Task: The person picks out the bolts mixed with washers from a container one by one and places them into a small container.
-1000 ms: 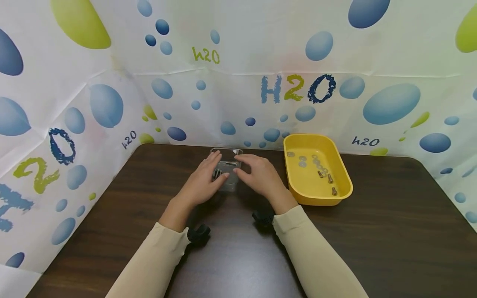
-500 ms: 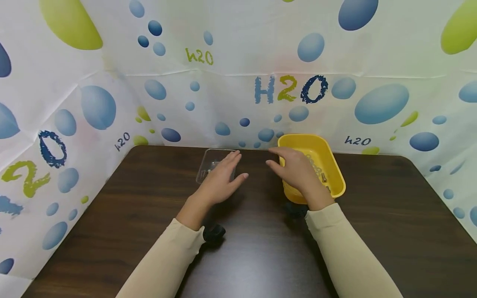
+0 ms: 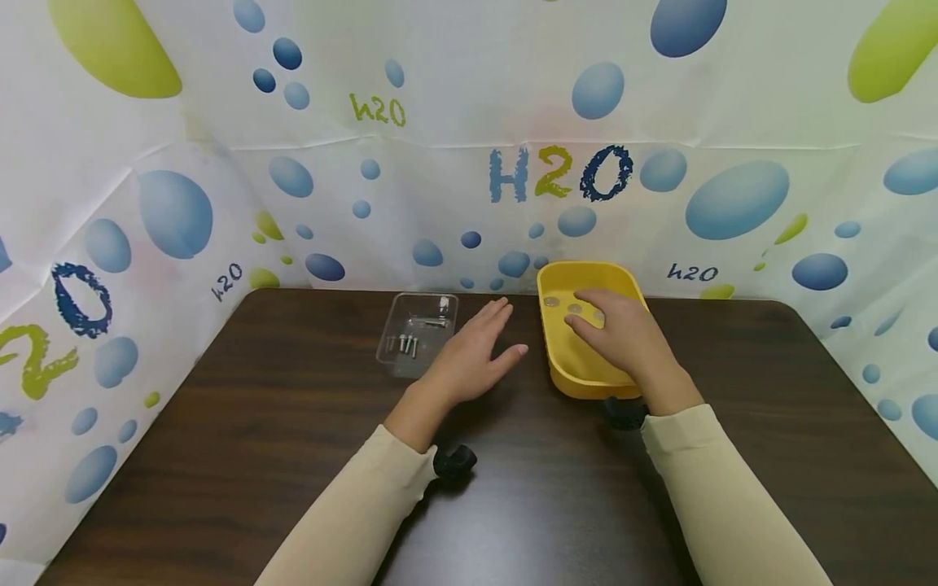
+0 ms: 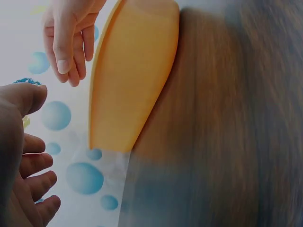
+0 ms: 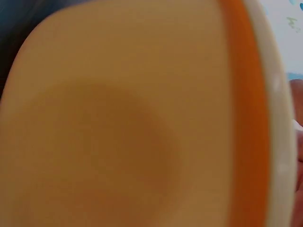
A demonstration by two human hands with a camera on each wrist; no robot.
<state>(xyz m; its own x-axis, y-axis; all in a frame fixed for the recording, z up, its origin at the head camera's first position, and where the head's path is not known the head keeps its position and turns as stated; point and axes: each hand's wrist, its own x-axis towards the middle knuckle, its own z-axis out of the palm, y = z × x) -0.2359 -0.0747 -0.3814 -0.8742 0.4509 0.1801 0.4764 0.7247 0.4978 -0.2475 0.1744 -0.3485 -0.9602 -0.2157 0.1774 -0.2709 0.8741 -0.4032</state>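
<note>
My right hand [image 3: 623,334] is over the yellow tray [image 3: 545,334], thumb and forefinger apart, with nothing seen in its grasp. Flat round washers [image 3: 575,308] lie in the tray near its fingertips; the hand hides part of the tray's floor. Off to the tray's left, my left hand [image 3: 469,354] hovers with fingers extended and thumb spread, holding nothing. Just left of it stands a small clear plastic box [image 3: 399,368] with several bolts [image 3: 407,345] inside. The left wrist view shows the tray's outer side [image 4: 132,75] between the hands and the tabletop.
The dark wooden table [image 3: 293,456] runs back to a white sheet [image 3: 440,195] printed with blue and green drops. Black wrist cameras [image 3: 454,461] sit below both hands. In the right wrist view, the tray's wall [image 5: 118,118] fills most of the picture.
Both hands have left the clear box and moved right. My right hand has gone over the yellow tray; my left has stopped between box and tray. The head view has turned slightly right.
</note>
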